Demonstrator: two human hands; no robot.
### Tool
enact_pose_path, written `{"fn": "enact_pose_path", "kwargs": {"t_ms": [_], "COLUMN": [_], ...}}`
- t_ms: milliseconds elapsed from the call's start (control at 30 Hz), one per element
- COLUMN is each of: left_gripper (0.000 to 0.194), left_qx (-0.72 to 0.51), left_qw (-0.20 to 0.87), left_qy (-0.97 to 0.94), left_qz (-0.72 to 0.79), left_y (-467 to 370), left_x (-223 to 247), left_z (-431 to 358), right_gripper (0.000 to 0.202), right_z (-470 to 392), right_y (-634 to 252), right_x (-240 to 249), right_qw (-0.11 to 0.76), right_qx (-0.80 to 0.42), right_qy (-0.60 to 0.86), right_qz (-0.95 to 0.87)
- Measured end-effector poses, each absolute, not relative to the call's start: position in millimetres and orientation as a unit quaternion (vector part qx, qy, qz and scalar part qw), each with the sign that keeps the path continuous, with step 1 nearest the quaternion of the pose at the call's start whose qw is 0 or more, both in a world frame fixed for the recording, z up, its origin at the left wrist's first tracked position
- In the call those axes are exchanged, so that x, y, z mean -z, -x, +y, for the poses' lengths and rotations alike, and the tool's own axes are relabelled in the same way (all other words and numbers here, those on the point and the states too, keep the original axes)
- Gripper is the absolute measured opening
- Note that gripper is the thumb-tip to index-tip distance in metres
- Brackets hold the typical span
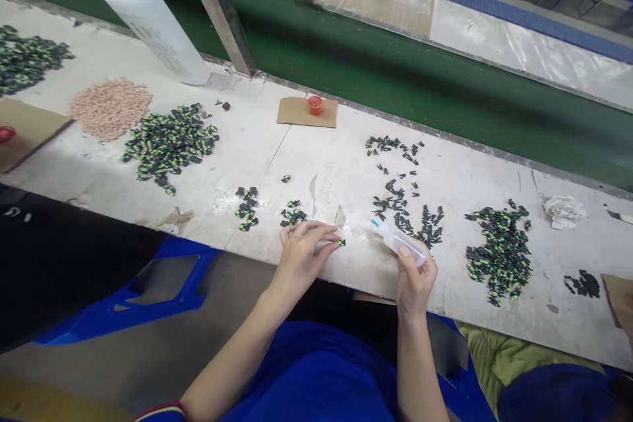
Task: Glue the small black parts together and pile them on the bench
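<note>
Between the thumb and fingertips of my left hand (305,250) is a small black-and-green piece (341,243), held just over the white table (356,260). My right hand (416,280) is wrapped round a small translucent squeeze bottle (404,244), tilted with its blue tip (374,223) pointing left toward that piece. The tip and the piece are apart. Just beyond my left hand lies a little cluster of black-and-green pieces (293,213), with another cluster (246,209) farther left. Slim black parts (395,201) are scattered beyond the squeeze bottle.
A large white bottle (153,26) with a blue nozzle stands at the back left. Piles of black-and-green pieces (171,142) and pink bits (111,107) lie left. A red cup (315,104) sits on cardboard (291,112). Another pile (499,250) and crumpled paper (564,211) lie right.
</note>
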State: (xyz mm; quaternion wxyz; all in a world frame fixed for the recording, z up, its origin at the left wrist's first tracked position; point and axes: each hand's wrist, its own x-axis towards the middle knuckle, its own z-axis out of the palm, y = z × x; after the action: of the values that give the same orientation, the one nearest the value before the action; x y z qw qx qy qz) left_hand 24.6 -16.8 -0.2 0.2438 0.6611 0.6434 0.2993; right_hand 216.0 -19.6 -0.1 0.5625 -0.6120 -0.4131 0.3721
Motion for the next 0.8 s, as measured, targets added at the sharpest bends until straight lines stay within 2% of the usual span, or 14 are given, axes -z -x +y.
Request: {"fn": "enact_pose_path", "kwargs": {"t_ms": [200,333,533,600,700,800], "left_gripper": [0.015,0.014,0.018,0.020,0.017,0.016], "left_qx": [-0.297,-0.302,-0.300,-0.304,-0.310,-0.345], "left_qw": [0.223,0.179,0.149,0.147,0.173,0.235], "left_qy": [-0.690,-0.709,-0.720,-0.721,-0.720,-0.689], "left_qz": [0.622,0.611,0.608,0.605,0.597,0.592], "left_y": [-22,-22,-25,-24,-21,-21], "left_x": [0,6,12,10,6,2], "left_z": [-21,-24,-26,-26,-27,-29], "right_gripper": [0.039,0.046,0.040,0.044,0.058,0.048], "right_z": [-2,9,24,24,7,-23], "right_y": [-184,-168,-153,-153,-171,-210], "right_x": [-8,-5,0,-3,-15,-29], "right_qw": [0.553,0.479,0.376,0.350,0.361,0.397], "right_qx": [-0.394,-0.367,-0.272,-0.273,-0.265,-0.204], "right_qy": [0.558,0.611,0.651,0.644,0.623,0.669], "right_qz": [-0.476,-0.512,-0.601,-0.623,-0.641,-0.594]}}
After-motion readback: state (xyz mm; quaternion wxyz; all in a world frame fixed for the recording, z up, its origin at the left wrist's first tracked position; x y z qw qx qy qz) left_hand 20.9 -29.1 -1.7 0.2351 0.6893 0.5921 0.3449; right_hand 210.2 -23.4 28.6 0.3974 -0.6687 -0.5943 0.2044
